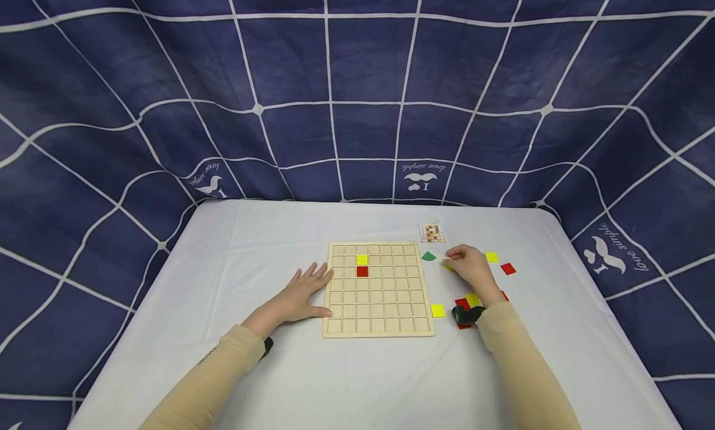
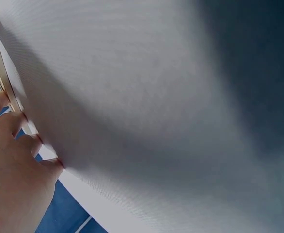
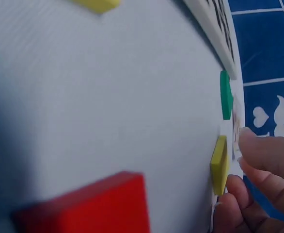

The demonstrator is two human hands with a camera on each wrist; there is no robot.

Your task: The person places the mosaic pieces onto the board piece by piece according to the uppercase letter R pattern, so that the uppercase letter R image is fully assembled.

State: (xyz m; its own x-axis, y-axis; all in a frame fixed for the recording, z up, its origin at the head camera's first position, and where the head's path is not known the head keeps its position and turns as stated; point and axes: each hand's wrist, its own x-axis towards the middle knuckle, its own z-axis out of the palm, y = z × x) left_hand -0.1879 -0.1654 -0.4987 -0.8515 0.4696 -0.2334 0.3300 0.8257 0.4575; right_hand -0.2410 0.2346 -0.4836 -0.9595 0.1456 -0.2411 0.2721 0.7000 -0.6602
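Note:
A pale wooden grid board (image 1: 385,300) lies on the white table, with a yellow tile (image 1: 362,260) and a red tile (image 1: 362,272) in adjoining cells of one column. My left hand (image 1: 296,296) rests at the board's left edge, fingers spread; the left wrist view shows its fingertips along that edge. Right of the board, my right hand (image 1: 469,265) is low over the table beside another yellow tile (image 3: 220,165). Its thumb and index fingertips stand close together beyond this tile, and I see nothing clearly held between them. A green fan-shaped piece (image 1: 428,256) lies nearby.
A small patterned card (image 1: 432,232) lies behind the board's right corner. Loose yellow (image 1: 437,310) and red tiles (image 1: 508,268) lie to the right, several partly hidden under my right wrist. A dark blue gridded cloth (image 1: 363,132) surrounds the table's back and sides.

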